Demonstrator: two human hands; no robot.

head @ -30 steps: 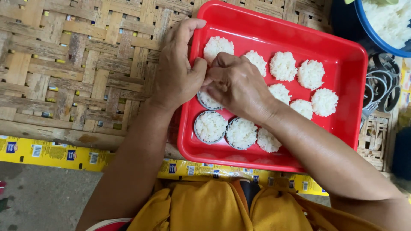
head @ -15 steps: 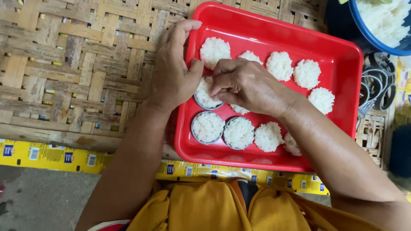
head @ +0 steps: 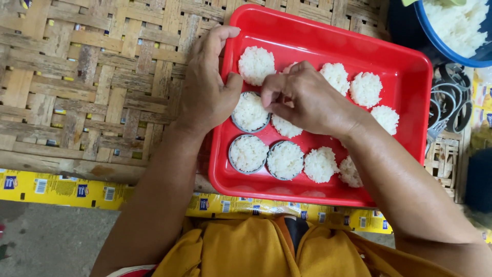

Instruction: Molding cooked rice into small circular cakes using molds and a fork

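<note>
A red plastic tray point(head: 405, 77) lies on a woven bamboo surface and holds several round white rice cakes. Three of them sit in metal ring moulds. My left hand point(head: 207, 87) rests on the tray's left rim, thumb touching the ring mould with rice point(head: 249, 113) in the middle-left. My right hand point(head: 302, 97) hovers over the tray's centre, fingertips curled down onto that same mould's right edge. Two more ringed cakes point(head: 248, 153) point(head: 285, 159) sit below. An unmoulded cake point(head: 255, 65) lies above the hands.
A blue bowl of loose rice point(head: 456, 25) stands at the top right corner. Spare metal rings point(head: 451, 105) lie to the right of the tray. The woven bamboo surface point(head: 87, 82) stretches left. Yellow printed packaging strips point(head: 56, 187) edge the front.
The view has shifted slightly. My right hand slid up and left over the middle-left mould, uncovering cakes in the lower row. My left hand stayed on the tray's rim.
</note>
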